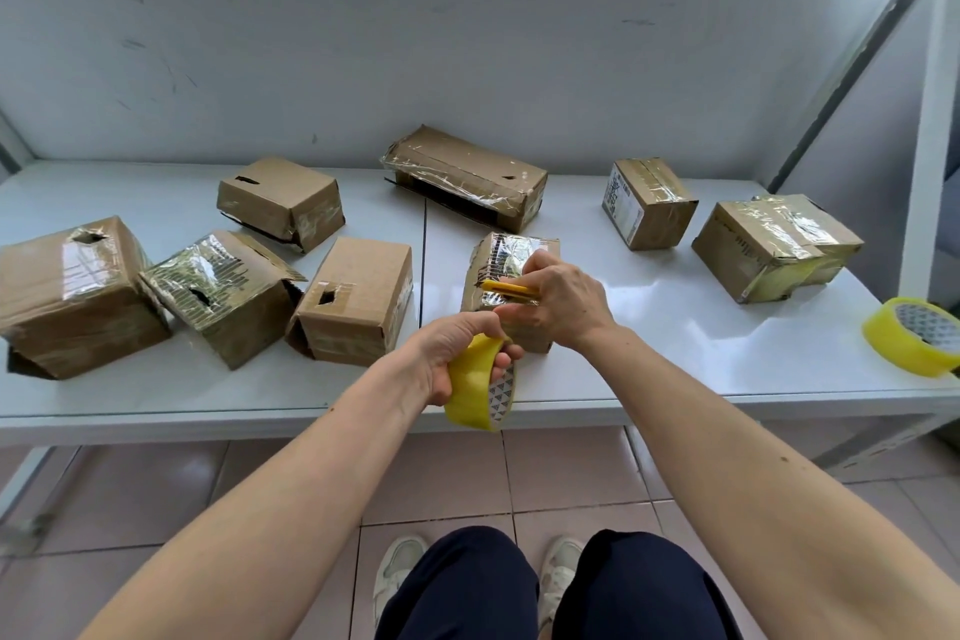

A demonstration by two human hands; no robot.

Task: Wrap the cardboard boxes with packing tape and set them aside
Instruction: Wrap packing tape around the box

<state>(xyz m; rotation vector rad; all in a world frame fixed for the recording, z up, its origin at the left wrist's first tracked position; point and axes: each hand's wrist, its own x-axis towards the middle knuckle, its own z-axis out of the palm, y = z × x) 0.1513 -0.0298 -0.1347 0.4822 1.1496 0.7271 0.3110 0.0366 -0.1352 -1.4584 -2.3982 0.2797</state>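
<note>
The small box point(511, 276) in hand stands near the table's point(675, 353) front edge, already shiny with tape, close enough for both arms to work over it. The left hand point(457, 359) curls round the yellow tape roll point(480, 387), held low, probably to keep the strip taut. The right hand point(558, 299) grips a yellow cutter point(506, 290) against the box, seemingly to slice the tape. Other boxes sit left and right; a spare roll point(914, 335) waits at the right edge.

Packing room: taped cardboard boxes point(352, 299) on white shelving point(675, 359).
</note>
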